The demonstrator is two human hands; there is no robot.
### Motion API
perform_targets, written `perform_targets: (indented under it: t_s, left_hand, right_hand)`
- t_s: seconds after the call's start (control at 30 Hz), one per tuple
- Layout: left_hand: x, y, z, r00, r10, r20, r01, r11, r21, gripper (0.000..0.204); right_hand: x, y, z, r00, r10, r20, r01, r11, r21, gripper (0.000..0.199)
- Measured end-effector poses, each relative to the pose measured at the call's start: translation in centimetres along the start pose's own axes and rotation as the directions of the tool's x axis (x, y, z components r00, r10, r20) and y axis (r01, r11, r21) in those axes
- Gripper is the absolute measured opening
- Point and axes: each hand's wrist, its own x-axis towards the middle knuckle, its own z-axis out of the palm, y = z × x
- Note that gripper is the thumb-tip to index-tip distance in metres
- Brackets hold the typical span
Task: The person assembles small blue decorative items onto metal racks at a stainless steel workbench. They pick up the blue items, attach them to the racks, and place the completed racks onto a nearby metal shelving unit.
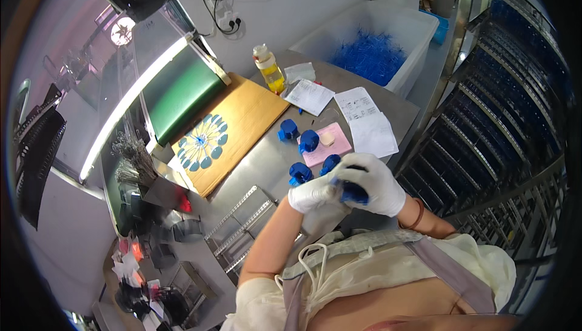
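Blue part in hand: the small blue plastic piece (353, 193) is sitting between both gloved hands, just above the near edge of the metal table (267, 161), close to the person's chest.

Right hand: the right hand (373, 184) is wrapping over the piece from above, white-gloved fingers curled and clamped around it, so most of it is hidden.

Left hand: the left hand (312, 193) is pinching together at the piece's left end, fingertips pressed against it or something small at its tip; I cannot tell which.

How it is likely handling: it is looking light, rigid moulded plastic, probably smooth and a little slippery against gloves. The body seems the place to hold, with thinner ends left free; a hard squeeze looks unnecessary.

Loose blue parts: four similar blue pieces (301, 173) are lying on the table just beyond the hands, two near and two farther.

Pink pad: a pink pad (336, 143) is lying among them, carrying a small pale scrap.

Papers: white printed sheets (370, 125) are spreading out to the far right of the pad.

Bottle: a bottle of yellow liquid (270, 70) is standing farther back.

Bin: a white bin (418, 34) of thin blue pieces is sitting at the far end.

Board: to the left, a tan board (254, 113) is holding a fan of pale blue ovals (203, 142).

Racks: dark shelving (509, 106) is running along the right.
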Motion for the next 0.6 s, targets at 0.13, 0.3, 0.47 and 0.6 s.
perform_targets:
  t_s: [0.13,0.3,0.47,0.6]
  left_hand:
    - [-3.5,-3.7,2.9,0.943,-0.002,-0.334,-0.133,0.915,-0.381,0.061]
    - [-8.8,-6.8,4.1,0.861,0.053,-0.505,-0.374,0.739,-0.560,0.089]
    - [-15.8,-7.4,4.4,0.585,0.062,-0.809,-0.536,0.778,-0.328,0.078]
    - [-22.3,-5.5,4.0,0.090,0.670,-0.737,0.101,0.730,0.676,0.081]
  right_hand:
    - [2.8,1.5,3.2,0.934,-0.200,0.297,0.191,0.980,0.059,0.045]
    - [4.5,-0.2,9.4,0.865,-0.282,0.415,0.194,0.951,0.241,0.059]
    - [6.4,-3.5,16.7,0.843,-0.367,0.393,0.251,0.915,0.316,0.106]
    - [8.0,-6.7,21.4,0.788,-0.196,0.584,-0.356,0.629,0.692,0.116]
